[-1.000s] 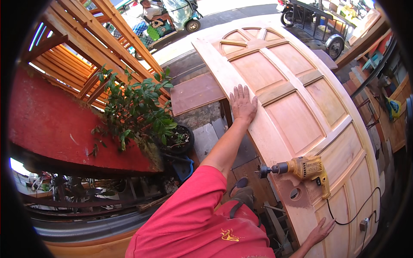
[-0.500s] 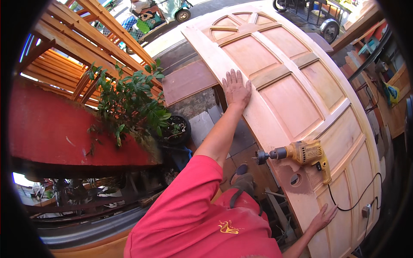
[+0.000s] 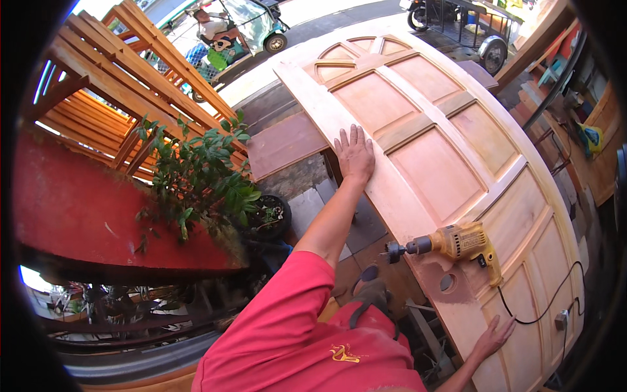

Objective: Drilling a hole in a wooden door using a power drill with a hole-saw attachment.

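A pale wooden panelled door (image 3: 431,163) lies flat, running from the far middle to the near right. My left hand (image 3: 356,153) presses flat on its left stile, fingers spread, arm stretched out from my red sleeve. Fingers apart, my right hand (image 3: 493,336) rests on the door's near end and holds nothing. Between the hands a yellow electric drill (image 3: 460,243) lies on the door, its hole-saw bit (image 3: 394,251) poking past the left edge. A round hole (image 3: 447,282) is cut in the door just below the drill.
The drill's black cable (image 3: 542,313) runs to a plug at the near right. A potted plant (image 3: 202,179) stands left of the door beside a red panel (image 3: 78,209). Wooden frames (image 3: 117,78) lean at the far left. A small vehicle (image 3: 235,29) with a person is on the road.
The view has shifted a little and the door sits lower in the picture. Both hands stay where they were on the door, and the drill has not moved.
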A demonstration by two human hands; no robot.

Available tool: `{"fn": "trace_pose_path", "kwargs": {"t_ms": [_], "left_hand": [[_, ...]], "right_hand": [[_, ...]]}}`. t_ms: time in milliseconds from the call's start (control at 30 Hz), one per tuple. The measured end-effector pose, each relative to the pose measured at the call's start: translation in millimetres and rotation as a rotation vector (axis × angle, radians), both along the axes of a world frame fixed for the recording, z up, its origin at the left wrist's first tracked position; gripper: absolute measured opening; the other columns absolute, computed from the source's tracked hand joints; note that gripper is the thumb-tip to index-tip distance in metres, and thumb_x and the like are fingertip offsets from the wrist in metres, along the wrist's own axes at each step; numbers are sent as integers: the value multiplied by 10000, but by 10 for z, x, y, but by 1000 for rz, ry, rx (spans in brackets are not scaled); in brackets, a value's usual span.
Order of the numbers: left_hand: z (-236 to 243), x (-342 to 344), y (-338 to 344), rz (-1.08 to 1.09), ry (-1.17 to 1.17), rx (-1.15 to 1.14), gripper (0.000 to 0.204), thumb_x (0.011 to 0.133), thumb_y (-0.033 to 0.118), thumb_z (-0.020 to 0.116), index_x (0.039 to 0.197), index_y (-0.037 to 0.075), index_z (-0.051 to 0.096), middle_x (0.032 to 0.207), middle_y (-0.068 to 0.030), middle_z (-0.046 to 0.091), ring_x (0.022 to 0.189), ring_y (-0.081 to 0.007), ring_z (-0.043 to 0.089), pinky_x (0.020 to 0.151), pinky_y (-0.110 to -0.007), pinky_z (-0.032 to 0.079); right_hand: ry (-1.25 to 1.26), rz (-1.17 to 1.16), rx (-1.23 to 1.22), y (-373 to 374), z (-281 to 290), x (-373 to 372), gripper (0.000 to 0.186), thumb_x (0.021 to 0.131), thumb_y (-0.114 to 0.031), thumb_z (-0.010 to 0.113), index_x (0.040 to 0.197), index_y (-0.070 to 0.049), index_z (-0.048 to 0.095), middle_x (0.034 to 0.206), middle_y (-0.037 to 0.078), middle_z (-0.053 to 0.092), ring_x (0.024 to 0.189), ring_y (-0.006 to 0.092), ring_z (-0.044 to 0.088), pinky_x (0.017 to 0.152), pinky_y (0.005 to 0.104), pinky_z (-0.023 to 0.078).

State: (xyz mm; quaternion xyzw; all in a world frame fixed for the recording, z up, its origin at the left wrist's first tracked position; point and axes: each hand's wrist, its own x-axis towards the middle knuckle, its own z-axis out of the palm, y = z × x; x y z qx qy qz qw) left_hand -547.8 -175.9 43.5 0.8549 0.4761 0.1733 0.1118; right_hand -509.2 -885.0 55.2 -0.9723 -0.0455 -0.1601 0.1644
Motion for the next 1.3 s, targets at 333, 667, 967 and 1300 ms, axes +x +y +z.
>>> {"fn": "trace_pose_path", "kwargs": {"t_ms": [333, 667, 967, 1300], "left_hand": [[19, 6, -11, 4, 6, 17, 681, 1186, 459, 409, 1765, 101, 424, 1868, -103, 344, 1739, -391, 230, 1427, -566, 102], [1, 10, -9, 17, 17, 38, 690, 1180, 465, 420, 1766, 101, 421, 1867, -101, 344, 1738, -390, 233, 1426, -565, 110], [14, 13, -14, 15, 15, 19, 702, 1174, 472, 429, 1770, 102, 412, 1873, -106, 329, 1744, -387, 215, 1429, -561, 96], [24, 12, -24, 10, -8, 21, 706, 1169, 472, 436, 1768, 100, 416, 1868, -108, 339, 1744, -383, 218, 1431, -558, 92]], "right_hand": [[-19, 23, 4, -10, 0, 20, 659, 1137, -333, 715, 1680, -10, 527, 1656, 334, 542, 1517, 488, 547, 1240, 530, 458], [-16, 27, -22, -84, -64, 38, 667, 1150, -357, 692, 1688, -4, 516, 1664, 334, 537, 1537, 485, 526, 1255, 524, 445], [-9, 29, -35, -90, -55, 44, 683, 1153, -392, 677, 1693, -12, 507, 1684, 307, 528, 1536, 482, 534, 1255, 529, 448], [2, 19, -31, -84, -65, 48, 673, 1157, -392, 670, 1684, -3, 517, 1676, 335, 522, 1536, 494, 528, 1262, 534, 440]]}}
